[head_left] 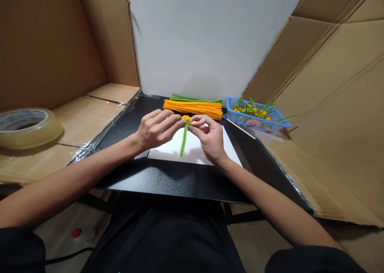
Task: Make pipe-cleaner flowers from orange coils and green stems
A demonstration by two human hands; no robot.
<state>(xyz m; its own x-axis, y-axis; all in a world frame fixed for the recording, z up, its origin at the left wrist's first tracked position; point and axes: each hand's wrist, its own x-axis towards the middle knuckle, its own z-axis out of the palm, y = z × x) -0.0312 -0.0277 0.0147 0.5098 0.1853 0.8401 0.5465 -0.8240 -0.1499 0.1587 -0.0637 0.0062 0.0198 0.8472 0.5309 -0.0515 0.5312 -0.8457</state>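
Observation:
Between my two hands, above a white sheet, is a pipe-cleaner flower with an orange head and a green stem hanging down toward me. My left hand is closed, its fingertips pinching the flower's left side. On the other side, my right hand pinches at the flower's right, where a short green end shows by the thumb and forefinger. Exactly which strand each fingertip grips is partly hidden by the fingers.
Behind my hands lie orange pipe cleaners and green ones. A blue basket at right holds several orange-and-green flowers. Beside it lies a thin pale stick. A tape roll rests on cardboard at left. Cardboard walls flank the black table.

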